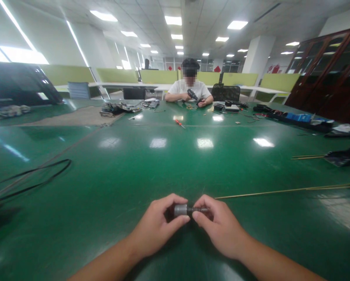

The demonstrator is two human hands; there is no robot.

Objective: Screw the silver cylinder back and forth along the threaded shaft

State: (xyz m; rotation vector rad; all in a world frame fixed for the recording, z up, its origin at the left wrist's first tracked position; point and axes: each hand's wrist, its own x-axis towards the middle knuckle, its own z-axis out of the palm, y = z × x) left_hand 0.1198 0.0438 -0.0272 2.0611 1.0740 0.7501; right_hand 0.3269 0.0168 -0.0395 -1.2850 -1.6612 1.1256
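My left hand (160, 224) is closed round a short grey metal cylinder (181, 210), its thumb below and index finger above. From the cylinder's right end a thin dark ridged shaft (198, 209) points right. The fingertips of my right hand (217, 222) pinch this shaft, thumb in front. Both hands are just above the near part of the green table (139, 164), close together. The shaft's far right end is partly hidden by my right fingers.
Long thin brass-coloured rods (262, 193) lie right of my right hand. A black cable loop (46, 175) is at the left. Farther back lies a red screwdriver (180, 123). Across the table a person (204, 90) holds a dark power tool (192, 95); parts and tools lie nearby.
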